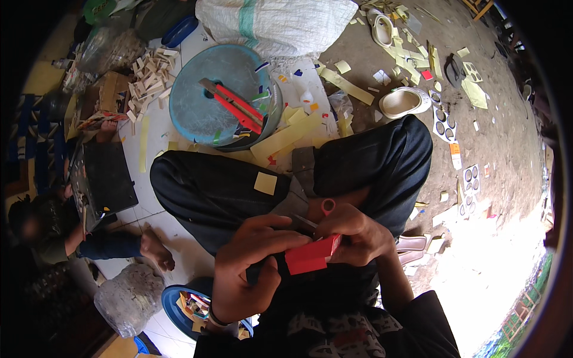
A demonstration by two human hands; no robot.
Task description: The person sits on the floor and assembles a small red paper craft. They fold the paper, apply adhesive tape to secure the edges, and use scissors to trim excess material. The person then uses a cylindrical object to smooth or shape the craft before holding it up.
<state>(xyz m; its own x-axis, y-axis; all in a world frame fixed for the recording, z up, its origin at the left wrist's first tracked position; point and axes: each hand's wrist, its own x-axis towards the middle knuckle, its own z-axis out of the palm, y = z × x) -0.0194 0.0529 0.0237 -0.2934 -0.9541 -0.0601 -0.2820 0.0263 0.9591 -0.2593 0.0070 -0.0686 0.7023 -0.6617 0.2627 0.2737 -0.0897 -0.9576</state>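
My right hand (357, 234) grips a small red folded paper piece (307, 256), shaped like a little box. The same hand also holds scissors with a red finger loop (327, 206), their blades pointing left over the piece. Beside the piece's left edge is my left hand (253, 259), its fingers half curled with the thumb apart. One of its fingertips reaches the red piece's upper edge. A yellow paper square (265, 184) lies on my left trouser leg.
A red box cutter (237, 107) rests on the upturned blue tub (194, 77) ahead. Wooden pieces (152, 80) are heaped at the far left. Another person's foot (157, 250) is on the tiles. A blue bucket (173, 307) of scraps stands near left; a cream clog (406, 102) lies right.
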